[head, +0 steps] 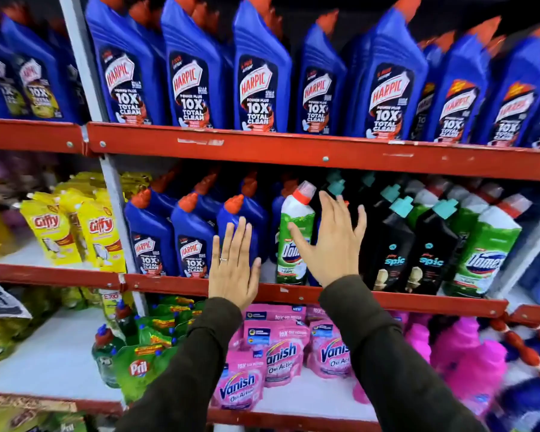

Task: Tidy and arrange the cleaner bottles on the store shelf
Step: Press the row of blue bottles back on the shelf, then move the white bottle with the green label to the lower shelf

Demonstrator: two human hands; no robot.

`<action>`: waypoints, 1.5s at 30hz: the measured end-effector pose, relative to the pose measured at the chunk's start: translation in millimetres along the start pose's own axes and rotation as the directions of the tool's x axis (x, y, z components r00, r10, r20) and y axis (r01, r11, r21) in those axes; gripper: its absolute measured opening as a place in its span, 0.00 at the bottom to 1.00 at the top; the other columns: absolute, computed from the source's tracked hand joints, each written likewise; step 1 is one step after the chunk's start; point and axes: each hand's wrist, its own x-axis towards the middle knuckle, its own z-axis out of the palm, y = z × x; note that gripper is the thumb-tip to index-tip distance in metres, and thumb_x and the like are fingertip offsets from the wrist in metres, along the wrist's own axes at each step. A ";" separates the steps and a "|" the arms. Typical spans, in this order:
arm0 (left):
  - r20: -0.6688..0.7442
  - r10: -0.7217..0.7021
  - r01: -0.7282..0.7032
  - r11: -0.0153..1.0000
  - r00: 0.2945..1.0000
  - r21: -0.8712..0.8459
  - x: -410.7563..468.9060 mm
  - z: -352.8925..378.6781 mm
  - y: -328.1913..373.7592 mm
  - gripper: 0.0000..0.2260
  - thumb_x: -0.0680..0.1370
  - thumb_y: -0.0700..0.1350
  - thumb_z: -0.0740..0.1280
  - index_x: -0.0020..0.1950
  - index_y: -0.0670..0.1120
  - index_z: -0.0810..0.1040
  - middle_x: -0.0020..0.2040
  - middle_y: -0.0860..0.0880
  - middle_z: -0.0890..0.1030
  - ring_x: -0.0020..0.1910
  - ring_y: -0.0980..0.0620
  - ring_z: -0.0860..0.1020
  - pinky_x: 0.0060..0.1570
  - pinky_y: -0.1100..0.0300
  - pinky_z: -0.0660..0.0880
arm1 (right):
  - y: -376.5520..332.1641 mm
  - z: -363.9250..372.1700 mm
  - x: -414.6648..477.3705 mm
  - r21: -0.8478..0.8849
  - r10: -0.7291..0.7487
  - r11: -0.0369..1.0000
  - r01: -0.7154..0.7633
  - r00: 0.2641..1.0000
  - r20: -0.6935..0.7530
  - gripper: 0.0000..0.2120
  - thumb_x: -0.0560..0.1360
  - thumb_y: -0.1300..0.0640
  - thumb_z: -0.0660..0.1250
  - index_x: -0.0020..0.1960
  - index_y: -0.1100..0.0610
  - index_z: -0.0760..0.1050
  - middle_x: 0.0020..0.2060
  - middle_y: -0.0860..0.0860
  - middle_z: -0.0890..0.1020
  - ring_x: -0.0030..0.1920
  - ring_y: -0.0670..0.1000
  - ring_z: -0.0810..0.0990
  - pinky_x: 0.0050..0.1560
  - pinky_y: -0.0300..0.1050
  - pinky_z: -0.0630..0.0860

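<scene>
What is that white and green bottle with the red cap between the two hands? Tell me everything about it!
The white and green bottle is a plastic cleaner bottle with a white shoulder, a slanted neck and a red cap. Its green label shows part of a blue brand name. It stands upright at the front of the middle shelf, between blue Harpic bottles and black Spic bottles. The right hand, open and flat, covers part of its label; whether it touches is unclear. The left hand is beside it, not on it.
</scene>
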 end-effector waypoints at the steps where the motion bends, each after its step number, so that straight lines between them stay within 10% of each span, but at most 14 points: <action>1: -0.001 -0.018 0.018 1.000 1.000 0.000 -1.1 5.3 -2.0 0.31 0.82 0.50 0.54 0.82 0.41 0.49 0.83 0.45 0.47 0.82 0.46 0.47 0.80 0.47 0.41 | -2.1 5.3 3.9 -0.022 0.011 1.000 -0.012 1.000 -0.014 0.39 0.78 0.35 0.65 0.77 0.61 0.67 0.75 0.56 0.73 0.80 0.59 0.65 0.79 0.63 0.40; 7: 0.039 -0.058 0.059 0.998 0.998 -0.025 -14.9 41.9 -10.8 0.31 0.82 0.51 0.53 0.81 0.40 0.46 0.82 0.45 0.42 0.81 0.49 0.41 0.80 0.50 0.40 | -8.6 32.5 16.8 -0.215 0.128 0.968 -0.132 0.991 -0.031 0.38 0.71 0.26 0.64 0.63 0.57 0.79 0.72 0.56 0.76 0.81 0.61 0.61 0.75 0.65 0.29; 23: -0.078 -0.005 0.004 1.000 0.997 -0.011 -23.0 71.2 -14.0 0.33 0.83 0.53 0.51 0.81 0.41 0.37 0.81 0.44 0.35 0.81 0.49 0.37 0.80 0.52 0.39 | -24.8 4.1 -6.8 0.283 0.145 0.955 -0.085 0.969 -0.199 0.27 0.70 0.40 0.78 0.62 0.55 0.82 0.60 0.49 0.84 0.59 0.53 0.81 0.61 0.42 0.76; 27: -0.079 0.001 -0.003 1.000 0.997 -0.026 -26.2 74.2 -14.9 0.33 0.84 0.53 0.51 0.81 0.41 0.38 0.81 0.45 0.36 0.81 0.48 0.38 0.80 0.51 0.39 | -22.2 -12.5 -24.2 0.441 0.240 0.885 -0.145 0.956 -0.168 0.28 0.71 0.44 0.79 0.66 0.56 0.81 0.61 0.50 0.85 0.60 0.48 0.83 0.59 0.52 0.82; 36: -0.072 0.000 -0.001 1.000 0.997 -0.011 -26.2 75.9 -16.0 0.36 0.83 0.52 0.55 0.81 0.42 0.36 0.80 0.46 0.31 0.80 0.49 0.35 0.79 0.51 0.38 | 7.6 -2.0 -101.3 0.384 0.407 0.830 -0.404 0.910 0.078 0.33 0.66 0.34 0.76 0.62 0.54 0.83 0.55 0.48 0.87 0.55 0.47 0.85 0.59 0.50 0.82; 45: -0.057 -0.001 0.001 1.000 0.998 -0.003 -27.1 80.1 -18.9 0.34 0.84 0.53 0.52 0.80 0.42 0.34 0.81 0.42 0.37 0.81 0.46 0.38 0.79 0.50 0.37 | 38.7 78.6 -202.6 0.169 0.521 0.766 -0.621 0.752 0.403 0.32 0.62 0.45 0.85 0.60 0.57 0.79 0.52 0.53 0.86 0.48 0.49 0.82 0.51 0.41 0.77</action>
